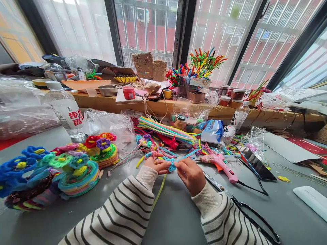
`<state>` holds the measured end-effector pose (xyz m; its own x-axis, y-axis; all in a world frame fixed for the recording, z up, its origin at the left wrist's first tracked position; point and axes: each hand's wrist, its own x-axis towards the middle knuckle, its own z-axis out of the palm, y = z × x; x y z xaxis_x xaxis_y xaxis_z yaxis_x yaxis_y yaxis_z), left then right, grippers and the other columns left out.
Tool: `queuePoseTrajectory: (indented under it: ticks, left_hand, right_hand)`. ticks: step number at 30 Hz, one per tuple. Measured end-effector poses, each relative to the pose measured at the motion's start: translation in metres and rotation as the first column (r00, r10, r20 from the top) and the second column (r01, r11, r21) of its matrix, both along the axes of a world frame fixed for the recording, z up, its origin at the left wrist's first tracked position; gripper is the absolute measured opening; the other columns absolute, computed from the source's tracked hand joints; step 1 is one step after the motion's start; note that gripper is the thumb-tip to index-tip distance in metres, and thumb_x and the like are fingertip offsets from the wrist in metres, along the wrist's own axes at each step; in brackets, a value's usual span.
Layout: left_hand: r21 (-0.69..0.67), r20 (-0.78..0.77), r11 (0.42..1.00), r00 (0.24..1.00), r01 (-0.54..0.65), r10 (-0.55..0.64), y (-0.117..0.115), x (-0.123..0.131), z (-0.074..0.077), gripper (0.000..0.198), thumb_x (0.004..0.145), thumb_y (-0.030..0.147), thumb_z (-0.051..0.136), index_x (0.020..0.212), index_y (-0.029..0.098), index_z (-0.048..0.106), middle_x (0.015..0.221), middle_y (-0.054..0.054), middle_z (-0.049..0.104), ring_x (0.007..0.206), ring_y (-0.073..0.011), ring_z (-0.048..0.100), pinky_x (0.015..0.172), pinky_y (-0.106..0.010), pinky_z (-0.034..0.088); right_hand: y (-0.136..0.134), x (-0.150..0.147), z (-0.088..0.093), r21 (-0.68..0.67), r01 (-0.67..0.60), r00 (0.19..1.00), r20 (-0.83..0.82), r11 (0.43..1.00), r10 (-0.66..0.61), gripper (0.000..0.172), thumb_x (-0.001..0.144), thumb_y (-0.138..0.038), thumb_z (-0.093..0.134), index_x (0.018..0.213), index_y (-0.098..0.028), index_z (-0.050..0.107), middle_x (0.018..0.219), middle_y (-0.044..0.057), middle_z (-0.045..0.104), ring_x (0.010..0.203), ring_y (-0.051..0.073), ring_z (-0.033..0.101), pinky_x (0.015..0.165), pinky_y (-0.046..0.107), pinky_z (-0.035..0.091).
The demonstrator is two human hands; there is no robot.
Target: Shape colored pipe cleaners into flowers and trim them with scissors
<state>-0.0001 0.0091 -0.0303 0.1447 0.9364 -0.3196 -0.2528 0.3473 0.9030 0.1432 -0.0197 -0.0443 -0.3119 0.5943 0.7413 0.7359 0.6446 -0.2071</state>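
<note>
Head view: tall barred windows (146, 30) stand across the back, behind a grey worktop (176, 212) and a wooden ledge (102, 101) loaded with jars, tubs and bundled stems. On the left of the worktop sit bulky flower-topped pieces (79, 182), with a clear bottle (66, 114) behind them. At centre, a bundle of pastel pipe cleaners (166, 130) lies slantwise, its right end lower and nearer the person. Large scissors (221, 188) lie by the right sleeve, blades toward the glue gun, handles toward the person. Just beyond them, a pink glue gun (226, 166) rests on its side, nozzle to the left.

Between these, both hands meet above the worktop. The left hand (157, 166) has its grip closed on the left side of a blue pipe-cleaner piece (171, 164); the right hand (190, 173) pinches its right side between thumb and finger. A thin yellow-green strip (159, 191) runs from below the left hand toward the person. Smallest is the blue piece itself, a compact cluster of loops. From it a straight light-blue tail (189, 154) extends above the right hand; this long axis slants rightward and away from the person, free end pointing toward the glue gun's far side. Which way the loops face is too small to tell.
</note>
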Motion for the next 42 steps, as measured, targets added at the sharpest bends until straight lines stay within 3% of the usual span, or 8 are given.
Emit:
queuePoseTrajectory:
  ticks: [11, 15, 17, 20, 22, 25, 36, 42]
  left_hand:
    - [0.001, -0.032, 1.0, 0.999, 0.025, -0.025, -0.0026, 0.0015, 0.0049, 0.045, 0.049, 0.01, 0.069, 0.075, 0.02, 0.034, 0.048, 0.007, 0.057, 0.051, -0.0118, 0.058, 0.052, -0.026, 0.05]
    - [0.005, -0.036, 1.0, 0.999, 0.015, -0.015, -0.002, 0.0008, 0.005, 0.049, 0.046, 0.011, 0.071, 0.076, 0.02, 0.034, 0.046, 0.009, 0.054, 0.05, -0.012, 0.058, 0.052, -0.026, 0.049]
    - [-0.009, -0.027, 1.0, 0.999, 0.021, -0.021, -0.001, 0.0003, 0.0044, 0.051, 0.044, 0.013, 0.072, 0.077, 0.019, 0.033, 0.047, 0.008, 0.056, 0.051, -0.0128, 0.059, 0.054, -0.028, 0.05]
    - [-0.025, -0.014, 0.999, 0.999, 0.044, -0.045, 0.0002, -0.0003, 0.0037, 0.054, 0.042, 0.017, 0.073, 0.077, 0.019, 0.032, 0.05, 0.006, 0.058, 0.054, -0.0141, 0.06, 0.057, -0.029, 0.049]
    - [-0.024, -0.019, 0.998, 0.998, 0.058, -0.058, 0.0003, -0.0003, 0.0036, 0.055, 0.041, 0.018, 0.073, 0.077, 0.019, 0.032, 0.049, 0.006, 0.058, 0.054, -0.0141, 0.06, 0.056, -0.028, 0.049]
    - [-0.012, -0.019, 0.998, 0.998, 0.063, -0.063, -0.0003, 0.0003, 0.0033, 0.055, 0.041, 0.018, 0.073, 0.077, 0.019, 0.032, 0.046, 0.008, 0.056, 0.051, -0.0132, 0.059, 0.055, -0.027, 0.049]
    - [-0.056, 0.012, 0.997, 0.999, 0.049, -0.048, 0.0002, 0.0017, -0.0019, 0.051, 0.045, 0.011, 0.072, 0.078, 0.017, 0.033, 0.046, 0.007, 0.054, 0.052, -0.0138, 0.059, 0.054, -0.027, 0.049]
    - [-0.117, 0.091, 0.99, 0.993, 0.082, -0.071, 0.0033, -0.0014, -0.0022, 0.052, 0.044, 0.009, 0.071, 0.078, 0.017, 0.032, 0.056, 0.002, 0.06, 0.054, -0.0142, 0.061, 0.056, -0.027, 0.049]
  right_hand:
    - [-0.0011, -0.0022, 0.0013, -0.007, -0.011, 1.0, 0.025, 1.0, 0.012, 0.022, 0.078, -0.011, 0.039, 0.079, -0.014, 0.06, 0.067, 0.009, 0.061, 0.064, 0.017, 0.054, 0.057, 0.026, 0.045]
    - [0.0002, -0.0009, -0.0003, -0.102, -0.089, 0.986, -0.149, 0.991, 0.073, 0.019, 0.076, -0.011, 0.042, 0.083, -0.016, 0.059, 0.074, 0.008, 0.062, 0.07, 0.017, 0.056, 0.063, 0.028, 0.046]
    - [0.0009, -0.0006, -0.0007, -0.227, -0.132, 0.932, -0.361, 0.965, 0.043, 0.016, 0.074, -0.015, 0.046, 0.086, -0.017, 0.057, 0.074, 0.006, 0.062, 0.069, 0.016, 0.057, 0.063, 0.027, 0.047]
    - [0.0021, -0.0018, -0.0014, -0.432, -0.273, 0.736, -0.669, 0.86, -0.102, 0.015, 0.07, -0.024, 0.054, 0.083, -0.017, 0.054, 0.067, 0.002, 0.059, 0.058, 0.014, 0.057, 0.055, 0.026, 0.048]
    - [0.003, -0.0033, -0.002, -0.492, -0.394, 0.615, -0.769, 0.776, -0.175, 0.014, 0.067, -0.028, 0.057, 0.074, -0.016, 0.053, 0.061, 0.001, 0.057, 0.054, 0.013, 0.056, 0.051, 0.025, 0.047]
    - [0.0042, -0.0048, -0.0025, -0.511, -0.487, 0.553, -0.808, 0.708, -0.203, 0.016, 0.065, -0.03, 0.059, 0.065, -0.015, 0.053, 0.056, -0.001, 0.054, 0.051, 0.011, 0.053, 0.05, 0.023, 0.044]
    - [0.0034, -0.002, 0.0031, -0.512, -0.394, 0.728, -0.681, 0.763, -0.08, 0.011, 0.068, -0.026, 0.056, 0.065, -0.015, 0.055, 0.057, 0.0, 0.054, 0.053, 0.011, 0.051, 0.052, 0.023, 0.042]
    - [0.0032, 0.0046, 0.0045, -0.478, -0.391, 0.746, -0.665, 0.786, -0.033, 0.011, 0.072, -0.025, 0.052, 0.071, -0.016, 0.058, 0.062, 0.002, 0.057, 0.053, 0.012, 0.054, 0.051, 0.024, 0.045]
